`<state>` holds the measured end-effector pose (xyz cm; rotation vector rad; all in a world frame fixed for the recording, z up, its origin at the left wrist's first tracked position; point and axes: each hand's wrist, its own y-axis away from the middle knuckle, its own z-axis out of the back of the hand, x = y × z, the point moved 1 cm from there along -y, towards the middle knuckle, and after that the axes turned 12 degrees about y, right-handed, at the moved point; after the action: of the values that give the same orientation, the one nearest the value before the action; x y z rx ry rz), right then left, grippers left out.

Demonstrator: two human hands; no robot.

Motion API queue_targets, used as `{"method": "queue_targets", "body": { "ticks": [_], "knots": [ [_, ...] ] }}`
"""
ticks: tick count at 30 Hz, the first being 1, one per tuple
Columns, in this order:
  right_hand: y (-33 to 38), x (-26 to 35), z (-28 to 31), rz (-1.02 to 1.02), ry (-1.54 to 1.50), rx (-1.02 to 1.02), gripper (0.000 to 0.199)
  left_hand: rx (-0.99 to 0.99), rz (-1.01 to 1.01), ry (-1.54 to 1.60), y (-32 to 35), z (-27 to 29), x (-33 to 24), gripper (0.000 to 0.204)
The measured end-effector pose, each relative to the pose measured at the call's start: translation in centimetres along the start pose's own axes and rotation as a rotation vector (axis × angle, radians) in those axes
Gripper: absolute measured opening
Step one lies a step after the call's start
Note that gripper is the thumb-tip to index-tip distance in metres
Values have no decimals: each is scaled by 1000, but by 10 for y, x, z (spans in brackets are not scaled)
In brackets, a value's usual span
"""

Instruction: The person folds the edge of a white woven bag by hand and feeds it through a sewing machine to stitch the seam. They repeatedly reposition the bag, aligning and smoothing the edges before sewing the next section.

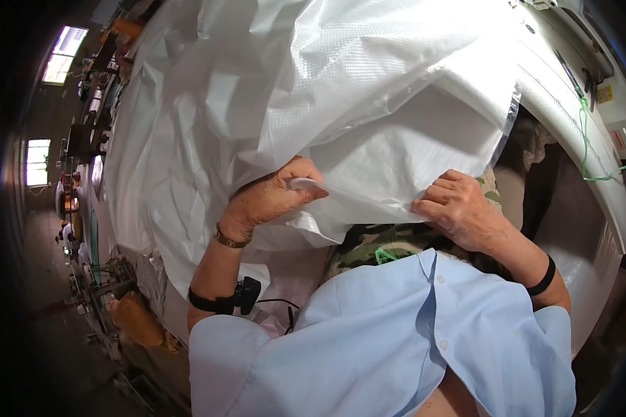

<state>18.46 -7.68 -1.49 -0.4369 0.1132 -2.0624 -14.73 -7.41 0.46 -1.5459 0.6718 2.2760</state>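
Observation:
A large white woven plastic sheet (396, 153) lies in folds over the table and hangs down across my lap. My left hand (275, 194) pinches a fold of it between thumb and fingers, left of the middle. The lower edge of the same sheet is gripped by my right hand (459, 208), its fingers curled over the hem. Between the two hands the edge runs fairly straight. A shiny clear strip borders the sheet on the right side. What lies beneath the folds is hidden.
On the right stands a white machine body (615, 104), probably a sewing machine, with green thread (584, 139) hanging from it. The curved white table edge (577, 132) runs down the right. Far left, a yellow-brown bundle (139, 320) and other work tables line the room below windows.

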Motion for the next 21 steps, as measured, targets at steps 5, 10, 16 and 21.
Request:
{"method": "queue_targets", "body": {
  "ticks": [5,10,16,21],
  "knots": [
    [-1,-13,3,-203,-153,210,41,-101,275,401,-5,-14,-10,27],
    [-36,-2,27,-362,-737,89,71,-110,268,460,-4,-25,-11,33],
    [-91,15,28,-387,-810,65,38,-110,414,420,-6,-32,-24,25],
    [-98,14,18,-359,-745,5,23,-137,107,458,-2,-36,-30,14]
  ]
}}
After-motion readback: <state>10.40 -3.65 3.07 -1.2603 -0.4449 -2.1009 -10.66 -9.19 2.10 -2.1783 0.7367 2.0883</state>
